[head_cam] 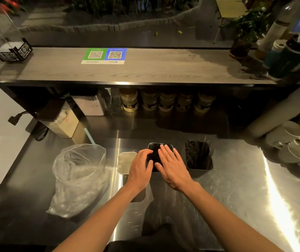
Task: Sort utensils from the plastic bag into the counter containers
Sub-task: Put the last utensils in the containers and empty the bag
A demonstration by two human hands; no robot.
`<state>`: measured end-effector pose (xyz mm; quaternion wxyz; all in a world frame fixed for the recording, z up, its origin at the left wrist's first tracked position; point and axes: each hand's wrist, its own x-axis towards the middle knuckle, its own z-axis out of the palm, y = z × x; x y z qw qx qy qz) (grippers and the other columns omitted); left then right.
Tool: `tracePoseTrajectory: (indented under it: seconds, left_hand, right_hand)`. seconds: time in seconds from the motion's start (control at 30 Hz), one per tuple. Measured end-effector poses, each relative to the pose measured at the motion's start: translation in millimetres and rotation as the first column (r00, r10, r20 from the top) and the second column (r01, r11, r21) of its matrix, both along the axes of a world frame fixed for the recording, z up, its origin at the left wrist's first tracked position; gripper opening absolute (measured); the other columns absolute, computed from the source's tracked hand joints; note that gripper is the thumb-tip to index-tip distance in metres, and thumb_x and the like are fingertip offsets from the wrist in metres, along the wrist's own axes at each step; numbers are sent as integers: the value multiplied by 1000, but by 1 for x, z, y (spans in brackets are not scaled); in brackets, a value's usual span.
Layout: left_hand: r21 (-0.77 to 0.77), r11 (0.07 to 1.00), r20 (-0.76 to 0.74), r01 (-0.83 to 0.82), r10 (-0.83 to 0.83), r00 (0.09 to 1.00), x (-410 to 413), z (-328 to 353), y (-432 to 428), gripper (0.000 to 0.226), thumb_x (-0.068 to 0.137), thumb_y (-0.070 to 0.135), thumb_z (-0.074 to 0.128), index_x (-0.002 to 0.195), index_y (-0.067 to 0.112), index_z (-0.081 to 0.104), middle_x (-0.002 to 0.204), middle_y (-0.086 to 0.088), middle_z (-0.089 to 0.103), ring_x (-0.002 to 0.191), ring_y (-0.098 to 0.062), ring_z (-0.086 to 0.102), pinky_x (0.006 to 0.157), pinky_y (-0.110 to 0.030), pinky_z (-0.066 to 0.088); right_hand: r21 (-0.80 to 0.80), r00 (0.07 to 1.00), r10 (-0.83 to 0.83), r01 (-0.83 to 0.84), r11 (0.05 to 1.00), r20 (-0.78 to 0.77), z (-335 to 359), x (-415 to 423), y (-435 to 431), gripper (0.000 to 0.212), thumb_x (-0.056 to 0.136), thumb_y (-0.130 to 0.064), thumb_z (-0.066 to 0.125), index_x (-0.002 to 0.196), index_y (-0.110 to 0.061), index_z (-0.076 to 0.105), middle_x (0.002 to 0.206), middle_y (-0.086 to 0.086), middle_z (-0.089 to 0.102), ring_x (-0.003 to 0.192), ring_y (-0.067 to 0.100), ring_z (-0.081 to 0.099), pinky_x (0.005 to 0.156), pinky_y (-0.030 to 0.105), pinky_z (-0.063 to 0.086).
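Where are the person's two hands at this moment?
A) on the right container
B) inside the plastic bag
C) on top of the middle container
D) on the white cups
C: the left hand and the right hand both lie over the dark contents of the middle container, while the plastic bag stands apart to the left.

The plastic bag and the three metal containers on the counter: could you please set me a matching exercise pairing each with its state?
1 plastic bag
2 left container
3 middle container
4 right container

a under the left hand and right hand
b pale inside, no dark utensils showing
c dark utensils inside, no hand on it
d clear, crumpled, farthest left

Pairs: 1-d, 2-b, 3-a, 4-c.
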<state>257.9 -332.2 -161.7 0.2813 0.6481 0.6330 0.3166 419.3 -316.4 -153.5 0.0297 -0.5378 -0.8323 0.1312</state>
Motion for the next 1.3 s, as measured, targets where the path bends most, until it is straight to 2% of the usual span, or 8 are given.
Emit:
tracePoseTrajectory:
  seconds: [0.23,0.37,0.57,0.73,0.93,1.07,1.17,1.3]
  left_hand:
    - [-6,994,28,-113,113,993,-54,4,-2,30,101,18,57,131,19,54,128,7,57,114,-8,54,97,-16,43]
    - [-30,983,23,-183,184,983,-105,6,-7,32,99,15,59,129,23,54,125,5,59,110,-10,57,96,-28,52]
    - [-20,945,-65,-327,325,943,-191,9,-20,31,93,10,64,123,20,59,122,3,63,110,-14,59,88,-19,42]
    - [102,869,-270,-484,492,827,-255,-3,-27,56,81,24,78,131,15,52,132,-9,56,122,-29,55,99,-43,48]
    - [-418,611,-220,-672,650,728,-298,-32,-37,125,76,51,81,159,15,-4,166,-14,5,152,-36,12,120,-53,24]
    - [-709,443,-169,-548,649,742,-317,-59,-44,103,78,46,77,155,8,21,156,-18,24,138,-40,38,111,-47,40]
    - [-727,443,-187,-524,608,772,-324,-76,-49,68,68,48,67,124,11,62,131,-15,52,117,-36,54,98,-44,51]
    - [-717,452,-200,-531,596,778,-327,-81,-48,33,82,28,57,108,11,70,118,-11,58,112,-35,52,87,-33,45]
  right_hand:
    - [51,961,18,-4,999,-277,31,-65,3,50,106,-42,34,150,-19,42,156,1,40,146,16,33,122,32,18]
    - [10,935,108,-111,994,-338,30,-120,4,49,100,-45,32,128,-17,62,132,1,58,117,21,56,97,38,47]
    - [-124,923,136,-191,974,-359,14,-202,1,28,101,-34,50,121,-22,64,124,-2,59,109,20,59,88,34,47]
    - [-137,939,143,-194,972,-312,3,-269,7,28,100,-29,53,122,-20,66,130,0,60,118,21,56,101,34,42]
    - [-314,997,-47,62,947,54,-31,-320,7,43,93,-44,54,127,-17,60,131,8,60,118,30,58,97,38,46]
    - [-506,983,-109,169,846,146,-52,-332,-10,64,88,-41,66,138,-14,37,123,9,64,111,29,63,92,39,53]
    - [-557,974,-38,159,815,222,-62,-332,-19,52,86,-40,67,130,-16,55,119,6,67,106,23,64,85,32,53]
    - [-614,974,-25,163,772,227,-62,-331,-21,49,82,-53,68,121,-23,65,112,2,68,102,19,63,93,35,54]
